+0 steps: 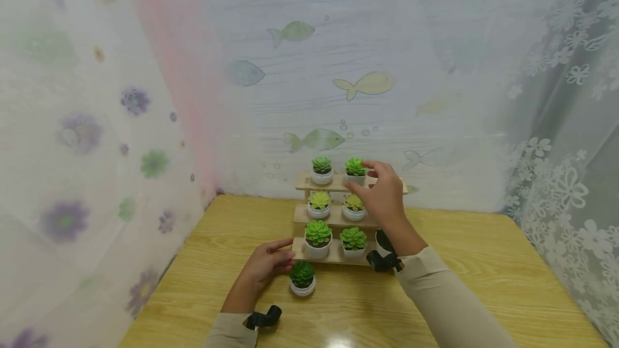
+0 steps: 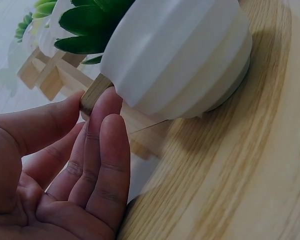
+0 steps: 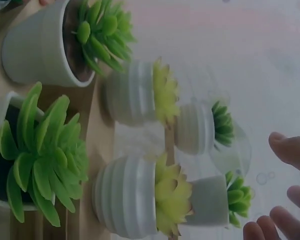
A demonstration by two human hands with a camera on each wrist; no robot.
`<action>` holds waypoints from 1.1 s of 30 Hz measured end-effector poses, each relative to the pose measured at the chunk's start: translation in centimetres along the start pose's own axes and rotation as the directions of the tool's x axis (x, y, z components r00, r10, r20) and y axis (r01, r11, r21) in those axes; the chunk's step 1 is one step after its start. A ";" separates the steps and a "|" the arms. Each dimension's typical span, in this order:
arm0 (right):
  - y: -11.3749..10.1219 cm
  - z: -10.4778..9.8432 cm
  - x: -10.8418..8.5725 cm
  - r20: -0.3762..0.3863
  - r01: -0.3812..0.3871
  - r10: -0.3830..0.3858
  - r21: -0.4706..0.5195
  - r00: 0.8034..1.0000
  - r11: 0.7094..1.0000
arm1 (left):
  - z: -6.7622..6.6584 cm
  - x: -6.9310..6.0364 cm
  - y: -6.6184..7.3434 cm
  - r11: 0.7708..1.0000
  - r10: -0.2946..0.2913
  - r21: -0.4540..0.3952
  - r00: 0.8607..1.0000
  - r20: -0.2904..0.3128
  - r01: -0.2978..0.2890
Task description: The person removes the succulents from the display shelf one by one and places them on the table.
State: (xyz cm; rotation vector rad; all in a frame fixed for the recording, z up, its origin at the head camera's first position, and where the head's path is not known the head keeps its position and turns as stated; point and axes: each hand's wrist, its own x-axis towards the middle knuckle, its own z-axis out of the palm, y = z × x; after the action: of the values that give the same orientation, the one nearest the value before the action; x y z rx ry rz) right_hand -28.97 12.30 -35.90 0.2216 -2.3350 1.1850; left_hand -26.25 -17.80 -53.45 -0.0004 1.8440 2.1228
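A three-tier wooden stand (image 1: 337, 182) holds several small potted succulents in white pots. At its lower left end, my left hand (image 1: 265, 266) pinches the tip of the bottom shelf (image 2: 94, 95) between thumb and fingers. Close beside that hand, a dark green succulent (image 1: 302, 275) stands on the table; its ribbed white pot (image 2: 180, 55) looms in the left wrist view. My right hand (image 1: 385, 195) is at the top shelf, thumb and fingers spread near a bright green succulent (image 1: 355, 167). In the right wrist view, these fingers (image 3: 292, 220) appear apart from that succulent's smooth pot (image 3: 208, 202).
Another potted plant (image 1: 384, 240) on the bottom shelf's right is partly hidden by my right wrist. The wood-grain table (image 1: 464, 267) extends around the stand. Behind it hangs a fish-patterned sheet (image 1: 416, 42), with a flowered curtain (image 1: 570, 187) at the right.
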 end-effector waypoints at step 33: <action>2.7 1.7 4.2 0.194 -0.304 0.307 -0.046 0.932 0.951 | -0.2 0.1 -0.2 1.000 0.000 -0.004 1.000 0.015 0.000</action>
State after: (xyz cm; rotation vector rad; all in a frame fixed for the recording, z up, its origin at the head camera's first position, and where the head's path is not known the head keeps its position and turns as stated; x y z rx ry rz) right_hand -34.16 12.93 -36.55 -0.0347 -2.6242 1.3438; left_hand -26.36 -17.93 -53.65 0.0145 1.8322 2.1208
